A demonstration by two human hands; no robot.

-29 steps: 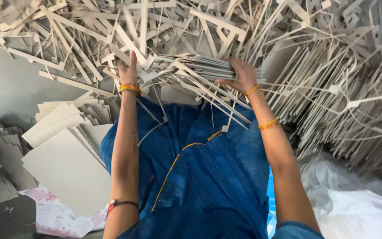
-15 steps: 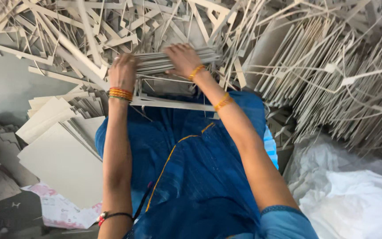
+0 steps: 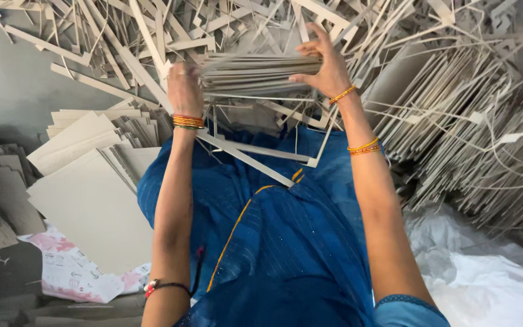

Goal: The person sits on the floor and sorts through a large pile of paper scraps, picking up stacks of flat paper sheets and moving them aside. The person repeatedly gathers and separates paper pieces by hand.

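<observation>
I hold a thick stack of grey cardboard frames (image 3: 252, 74) level in front of me, above my blue-clothed lap. My left hand (image 3: 183, 89) grips the stack's left end, bangles at the wrist. My right hand (image 3: 324, 63) clamps the right end, thumb under, fingers over the top. A few thin cardboard strips (image 3: 255, 160) hang from beneath the stack onto my lap.
A big tangled heap of grey cardboard offcuts (image 3: 455, 103) fills the top and right. Flat grey cardboard sheets (image 3: 86, 194) are piled at the left. White plastic sacking (image 3: 485, 278) lies at the lower right; a pink-and-white printed sheet (image 3: 74, 272) lies lower left.
Both hands have drawn the stack of frames out of the heap and lifted it closer to me. The hands have moved nearer together on its ends.
</observation>
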